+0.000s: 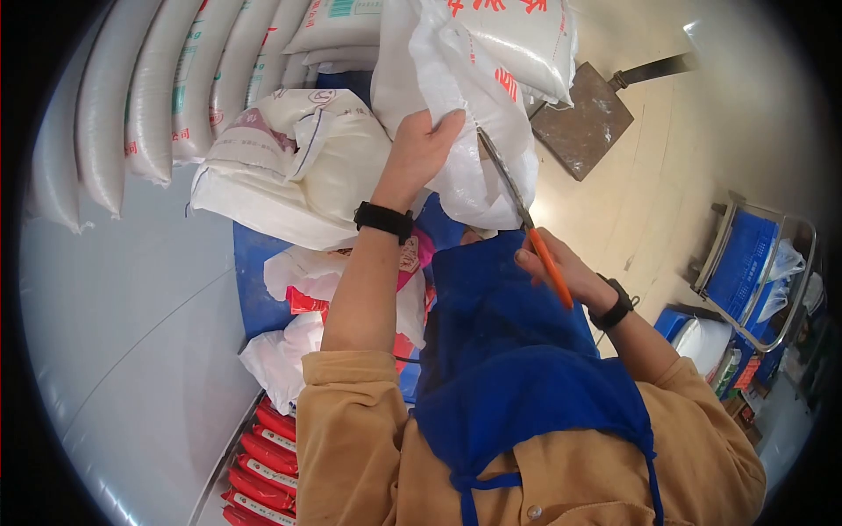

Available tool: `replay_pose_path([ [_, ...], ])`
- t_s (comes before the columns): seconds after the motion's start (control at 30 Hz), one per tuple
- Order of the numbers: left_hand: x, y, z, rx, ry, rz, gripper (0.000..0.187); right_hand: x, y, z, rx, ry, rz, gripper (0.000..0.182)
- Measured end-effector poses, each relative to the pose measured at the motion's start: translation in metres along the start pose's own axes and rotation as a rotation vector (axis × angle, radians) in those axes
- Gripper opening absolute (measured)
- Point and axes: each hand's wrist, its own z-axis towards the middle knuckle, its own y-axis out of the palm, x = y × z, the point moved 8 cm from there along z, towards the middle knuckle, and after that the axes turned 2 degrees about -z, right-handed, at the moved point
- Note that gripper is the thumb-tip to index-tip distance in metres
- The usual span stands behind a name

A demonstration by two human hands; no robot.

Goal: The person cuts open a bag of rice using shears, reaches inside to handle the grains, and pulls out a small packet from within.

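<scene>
far left: a row of filled pale sacks (149,96), red and green print on them, packed side by side. below, low in view, stacked red packets (267,465). right of the row, a bulky white sack with purple print (338,180), its top folded over; crumpled packaging (294,272), white, red and pink, lies beneath it.

centre: left hand (419,151), black band at the wrist, fingers closed, thumb and fingers pinching the edge of the white sack (491,188). that sack hangs in loose folds above the blue apron (526,386), just beside the purple-printed one. a full sack with red print (531,44) sits behind it, at the top.

right of that: right hand (563,266), dark band at the wrist, fingers curled shut around the orange handle of a long-bladed cutter (547,263). blade slants up to the left, tip at the white sack, near the left thumb.

further right: brown square plate with a bar handle (583,123) on the pale floor (662,167); then a metal-framed rack (811,263) with a blue crate (741,254).
</scene>
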Motion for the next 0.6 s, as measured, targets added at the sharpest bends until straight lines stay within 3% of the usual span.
replay_pose_path([
  [0.07,0.0,-0.001,0.001,0.005,-0.006,0.01,0.034,-0.007,-0.002,0.005,0.011,-0.014,-0.006,0.059],
  [0.17,-0.001,-0.001,0.0,0.011,-0.004,-0.061,0.034,-0.007,-0.001,0.01,0.022,-0.04,0.046,0.042],
  [0.6,0.001,-0.003,0.011,0.111,0.029,0.003,0.032,-0.006,-0.021,0.057,0.224,-0.24,-0.048,0.043],
])
